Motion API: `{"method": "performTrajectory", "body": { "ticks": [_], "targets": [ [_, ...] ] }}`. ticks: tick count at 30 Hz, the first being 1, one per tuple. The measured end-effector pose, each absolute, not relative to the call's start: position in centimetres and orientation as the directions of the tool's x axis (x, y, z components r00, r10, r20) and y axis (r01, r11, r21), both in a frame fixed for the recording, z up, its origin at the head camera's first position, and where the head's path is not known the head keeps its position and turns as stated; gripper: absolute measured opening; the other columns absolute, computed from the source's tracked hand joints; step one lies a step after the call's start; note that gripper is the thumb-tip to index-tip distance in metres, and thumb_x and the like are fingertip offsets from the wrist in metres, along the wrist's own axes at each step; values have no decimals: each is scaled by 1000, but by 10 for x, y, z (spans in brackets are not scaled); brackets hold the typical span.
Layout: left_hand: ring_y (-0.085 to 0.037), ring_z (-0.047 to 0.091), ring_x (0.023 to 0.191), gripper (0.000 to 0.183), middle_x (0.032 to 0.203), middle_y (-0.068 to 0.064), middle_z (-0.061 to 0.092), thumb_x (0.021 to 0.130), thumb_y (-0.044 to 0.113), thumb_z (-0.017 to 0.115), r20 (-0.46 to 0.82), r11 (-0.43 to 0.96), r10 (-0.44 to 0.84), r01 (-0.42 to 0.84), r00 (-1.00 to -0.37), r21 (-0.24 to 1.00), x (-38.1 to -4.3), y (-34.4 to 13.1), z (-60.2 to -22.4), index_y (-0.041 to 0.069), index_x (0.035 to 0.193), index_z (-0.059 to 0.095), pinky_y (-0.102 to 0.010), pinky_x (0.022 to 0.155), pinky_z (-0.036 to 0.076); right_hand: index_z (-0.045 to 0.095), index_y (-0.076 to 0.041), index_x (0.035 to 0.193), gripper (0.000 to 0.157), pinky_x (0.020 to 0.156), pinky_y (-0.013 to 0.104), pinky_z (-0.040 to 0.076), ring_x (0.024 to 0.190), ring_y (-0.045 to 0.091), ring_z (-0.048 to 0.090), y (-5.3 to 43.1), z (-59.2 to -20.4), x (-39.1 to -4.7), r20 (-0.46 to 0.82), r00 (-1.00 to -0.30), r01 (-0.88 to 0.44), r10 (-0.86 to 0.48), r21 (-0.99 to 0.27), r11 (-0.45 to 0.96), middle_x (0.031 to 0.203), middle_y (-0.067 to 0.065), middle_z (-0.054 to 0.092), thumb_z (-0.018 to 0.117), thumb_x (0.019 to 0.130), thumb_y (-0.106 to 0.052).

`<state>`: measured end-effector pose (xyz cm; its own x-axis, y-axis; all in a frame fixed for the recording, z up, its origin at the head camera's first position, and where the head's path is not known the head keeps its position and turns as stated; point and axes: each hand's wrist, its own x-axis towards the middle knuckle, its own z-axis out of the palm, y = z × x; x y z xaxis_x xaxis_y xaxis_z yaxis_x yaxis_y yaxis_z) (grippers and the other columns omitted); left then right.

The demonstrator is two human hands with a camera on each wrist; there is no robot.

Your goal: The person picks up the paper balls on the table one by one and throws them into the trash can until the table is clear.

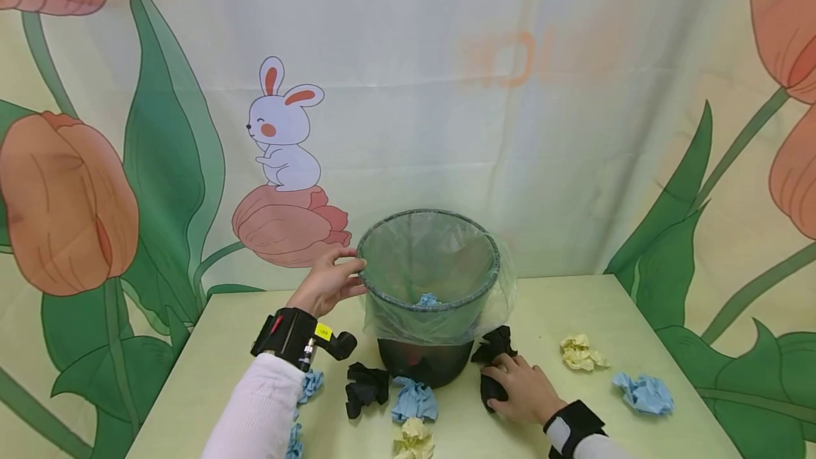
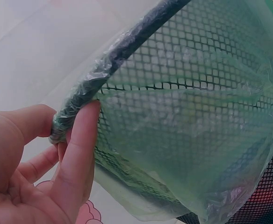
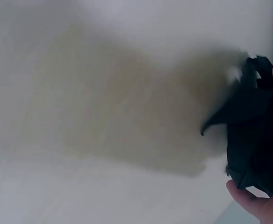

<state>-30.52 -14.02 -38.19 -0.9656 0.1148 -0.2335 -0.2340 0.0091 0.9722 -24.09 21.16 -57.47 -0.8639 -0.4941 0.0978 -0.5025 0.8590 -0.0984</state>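
Observation:
A black mesh wastebasket point(image 1: 417, 363) with a thin, clear greenish liner point(image 1: 414, 328) over its rim stands at the middle of the table. My left hand point(image 1: 328, 283) pinches its left rim, the thumb and fingers on either side of the wrapped edge point(image 2: 113, 58) in the left wrist view. Inside the basket, a bit of blue crumpled paper point(image 1: 428, 299) shows. To the basket's front right, my right hand point(image 1: 528, 392) grips a black crumpled paper ball point(image 1: 492, 389), its folds point(image 3: 248, 140) between thumb and fingers. Another black crumpled paper point(image 1: 499, 343) lies just beyond it.
Right of the right hand lie a yellow paper ball point(image 1: 581, 353) and a blue one point(image 1: 644, 394). In front of the basket are black point(image 1: 366, 388), blue point(image 1: 414, 400) and yellow point(image 1: 414, 439) balls. More blue paper point(image 1: 310, 386) lies by the left forearm. A printed curtain point(image 1: 408, 126) hangs behind.

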Motion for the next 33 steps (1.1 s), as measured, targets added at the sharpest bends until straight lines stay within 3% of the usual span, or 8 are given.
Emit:
{"method": "performTrajectory", "body": {
  "ticks": [15, 33],
  "targets": [
    [-19, 51, 80, 48, 116, -14, 41, 93, 12, 52, -239, -3, 112, -241, -964, 970, -307, -140, -383, 7, 137, 32, -29, 76, 56, 55, -22, 121, 49, 53, 43, 50, 82, 25, 54, 212, -585, -232, -9, -914, -397, -405, -171, 902, 110, 8, 49, 70, 76, -37],
    [-18, 50, 80, 49, 121, -15, 40, 94, 12, 51, -243, -5, 119, -245, -963, 970, -306, -140, -382, 7, 138, 31, -28, 77, 56, 58, -22, 116, 41, 52, 32, 49, 82, 17, 57, 225, -582, -233, 148, -863, -499, -482, -109, 860, 109, -2, 50, 68, 77, -33]
  ]
}}
